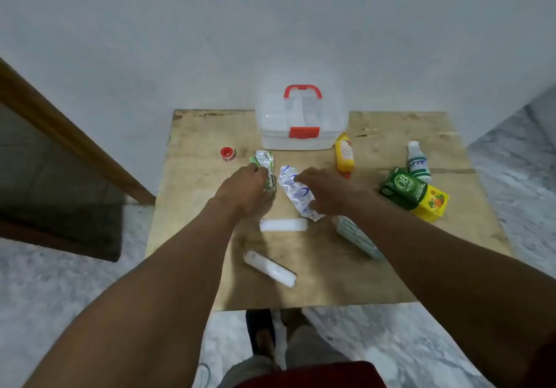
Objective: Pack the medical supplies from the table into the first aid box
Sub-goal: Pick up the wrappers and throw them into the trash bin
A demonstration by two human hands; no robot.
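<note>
The clear first aid box (301, 134) with a red handle and red latch stands closed at the table's far edge. My left hand (245, 190) grips a green-and-silver packet (265, 165) lying in the middle of the table. My right hand (326, 190) holds a white-and-blue plastic packet (293, 189) beside it. On the table also lie a red tape roll (227, 153), a yellow bottle (344, 154), a white bottle (417, 161), a green-and-yellow box (413, 193), a white strip (283, 225), a white tube (269, 268) and a white-green box (356, 237) partly under my right forearm.
The wooden table (195, 195) stands against a pale wall. A brown wooden frame (60, 122) runs down at the left. Marbled floor surrounds the table, and my foot in a dark sandal (260, 330) shows below the near edge.
</note>
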